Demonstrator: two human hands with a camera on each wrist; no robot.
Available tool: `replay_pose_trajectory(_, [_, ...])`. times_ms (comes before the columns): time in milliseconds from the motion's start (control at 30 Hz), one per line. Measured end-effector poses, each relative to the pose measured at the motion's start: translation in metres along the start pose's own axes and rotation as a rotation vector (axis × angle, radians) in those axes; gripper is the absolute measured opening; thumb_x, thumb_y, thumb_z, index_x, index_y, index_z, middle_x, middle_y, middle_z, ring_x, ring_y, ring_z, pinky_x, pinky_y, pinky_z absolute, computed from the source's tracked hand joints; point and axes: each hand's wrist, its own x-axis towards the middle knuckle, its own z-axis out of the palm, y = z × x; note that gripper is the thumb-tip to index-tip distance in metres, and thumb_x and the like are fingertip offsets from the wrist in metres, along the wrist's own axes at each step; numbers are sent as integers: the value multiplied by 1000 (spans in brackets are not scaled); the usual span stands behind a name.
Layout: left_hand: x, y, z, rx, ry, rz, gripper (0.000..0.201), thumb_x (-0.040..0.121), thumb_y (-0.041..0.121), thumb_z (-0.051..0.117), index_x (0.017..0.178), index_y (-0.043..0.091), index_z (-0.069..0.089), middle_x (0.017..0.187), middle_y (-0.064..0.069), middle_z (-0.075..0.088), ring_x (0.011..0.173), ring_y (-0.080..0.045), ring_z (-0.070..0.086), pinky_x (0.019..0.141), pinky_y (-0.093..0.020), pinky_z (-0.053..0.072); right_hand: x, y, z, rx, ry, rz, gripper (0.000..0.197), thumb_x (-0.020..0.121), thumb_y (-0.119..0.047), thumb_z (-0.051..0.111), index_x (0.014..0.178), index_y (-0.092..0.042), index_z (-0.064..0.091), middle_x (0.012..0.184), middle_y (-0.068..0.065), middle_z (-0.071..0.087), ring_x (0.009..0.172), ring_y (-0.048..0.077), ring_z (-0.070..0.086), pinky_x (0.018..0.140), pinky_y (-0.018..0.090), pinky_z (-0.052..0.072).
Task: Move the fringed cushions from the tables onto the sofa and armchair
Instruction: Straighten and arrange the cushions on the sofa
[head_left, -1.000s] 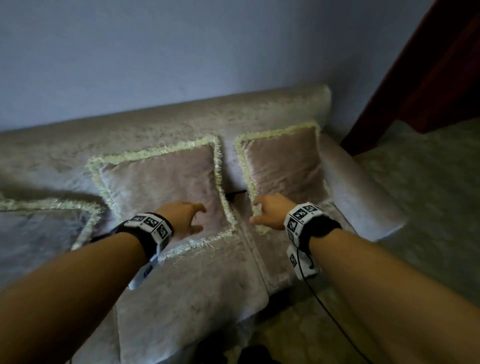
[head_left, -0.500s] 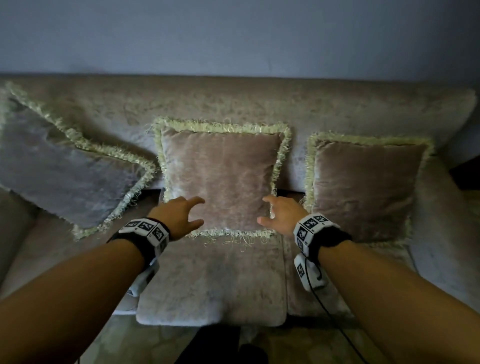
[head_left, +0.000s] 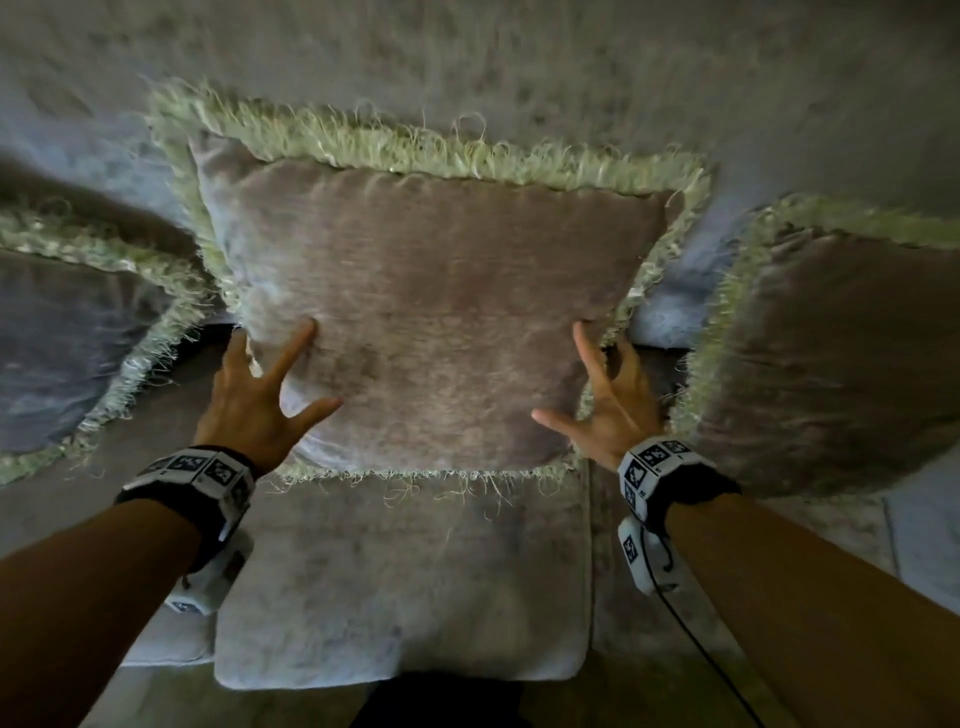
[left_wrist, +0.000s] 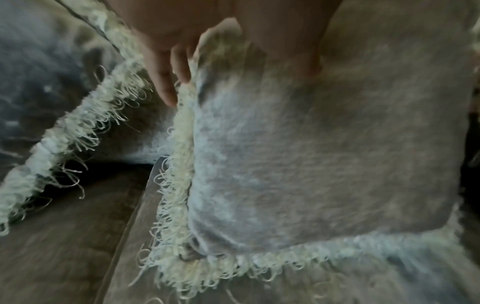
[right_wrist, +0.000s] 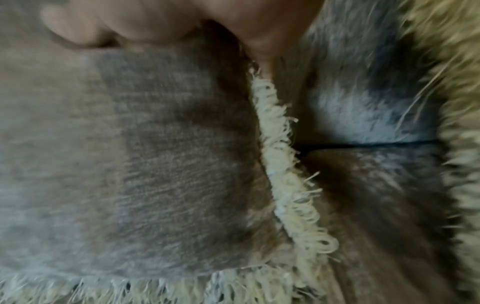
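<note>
I count 3 fringed cushions already on the sofa (head_left: 405, 582): the middle cushion (head_left: 436, 322) propped against the backrest at 12 o'clock, the left cushion (head_left: 62, 338) at 9 o'clock lying tilted, the right cushion (head_left: 831, 364) at 3 o'clock. I judge the sofa share looks nearly done; no counter or armchair is in view, so I cannot tell what is left there. My left hand (head_left: 254, 400) is spread, fingers straight, touching the middle cushion's left edge with fingertips (left_wrist: 166, 90) behind the fringe. My right hand (head_left: 608, 400) is likewise splayed against its right edge, gripping nothing that I can see.
</note>
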Motion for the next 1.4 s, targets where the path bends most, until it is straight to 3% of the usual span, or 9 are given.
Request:
replay_pose_trajectory(100, [25, -16, 14, -64, 64, 127, 98, 64, 63, 71, 149, 56, 23, 155, -20, 19, 133, -51, 35, 103, -64, 40, 31, 2, 22, 59, 23, -52, 115, 55, -93, 54, 138, -66, -20, 163, 13, -10, 150, 38, 7, 112, 62, 31])
replay_pose_trajectory(233, [53, -19, 32, -222, 108, 148, 99, 57, 53, 80, 145, 30, 42, 152, -11, 25, 129, -47, 44, 101, -57, 44, 51, 0, 47, 228, 77, -78, 122, 54, -80, 67, 139, -66, -19, 159, 15, -4, 143, 39, 25, 112, 50, 36])
replay_pose_trajectory(333, [59, -15, 40, -291, 127, 120, 101, 53, 53, 80, 143, 32, 39, 148, -30, 30, 127, -46, 47, 101, -54, 45, 58, -3, 57, 264, 112, -87, 121, 51, -78, 70, 141, -62, -10, 155, 15, 3, 141, 33, 25, 108, 44, 37])
replay_pose_trajectory(533, [46, -16, 41, -373, 191, 191, 104, 55, 54, 86, 145, 37, 37, 149, -23, 34, 138, -34, 39, 111, -38, 37, 49, -14, 56, 350, 202, -148, 125, 52, -73, 74, 150, -48, 1, 144, -17, 6, 128, -5, 8, 108, 37, 28])
replay_pose_trajectory(633, [31, -12, 38, -373, 208, 247, 105, 59, 58, 85, 149, 44, 33, 153, -21, 31, 144, -29, 32, 117, -35, 32, 34, -22, 50, 408, 217, -171, 131, 51, -63, 84, 148, -52, -4, 139, -20, 2, 132, 3, 10, 109, 40, 27])
replay_pose_trajectory(733, [8, -7, 36, -385, 223, 250, 105, 62, 57, 80, 150, 54, 21, 158, -19, 23, 147, -28, 25, 118, -39, 29, 17, -33, 32, 367, 246, -146, 124, 50, -60, 86, 143, -58, 3, 153, 7, 6, 138, 19, 22, 106, 39, 31])
replay_pose_trajectory(867, [-33, 10, 45, -463, 251, 194, 112, 67, 45, 83, 157, 33, 17, 162, 4, 23, 147, -14, 24, 118, -37, 28, 1, -46, -8, 236, 295, -200, 119, 52, -72, 81, 145, -61, 8, 154, 16, 11, 137, 37, 32, 107, 47, 37])
replay_pose_trajectory(1133, [-83, 61, 77, -818, 290, -235, 115, 70, 23, 88, 151, 29, 7, 153, 4, 23, 138, -19, 31, 116, -43, 31, 13, -107, -89, -134, 325, -618, 97, 69, -82, 59, 151, -47, 21, 143, 18, 30, 131, 38, 37, 105, 55, 40])
replay_pose_trajectory(1400, [-59, 69, 98, -945, 223, -398, 106, 76, 20, 84, 144, 44, 7, 158, -10, 21, 143, -31, 29, 115, -45, 30, 47, -126, -77, -283, 221, -620, 94, 72, -81, 58, 152, -49, 20, 147, 16, 27, 130, 39, 34, 103, 57, 39])
